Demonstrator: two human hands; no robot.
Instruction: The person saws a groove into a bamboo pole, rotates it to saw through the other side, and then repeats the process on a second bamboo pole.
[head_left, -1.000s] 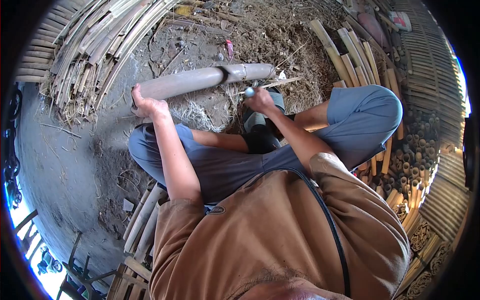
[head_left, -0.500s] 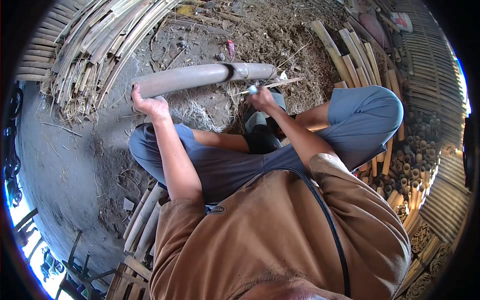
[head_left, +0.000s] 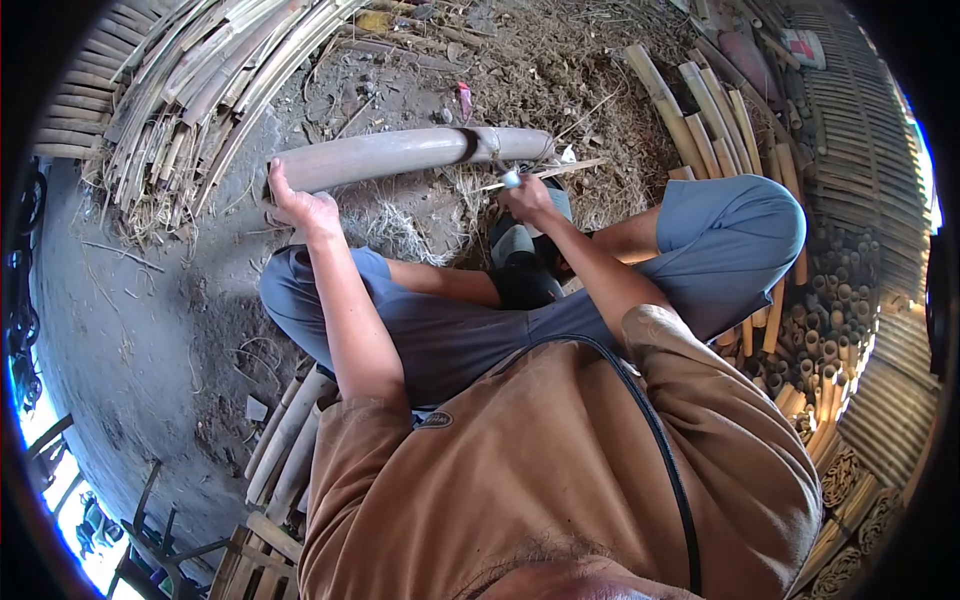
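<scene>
The bamboo pole (head_left: 385,160) lies crosswise before the person's crossed legs (head_left: 430,290), its long axis running left to right, right end slightly farther away. The left hand's (head_left: 305,212) grip cups its left end; the right hand's (head_left: 528,200) closes round a pale-ended tool (head_left: 511,179) near its right end.
</scene>
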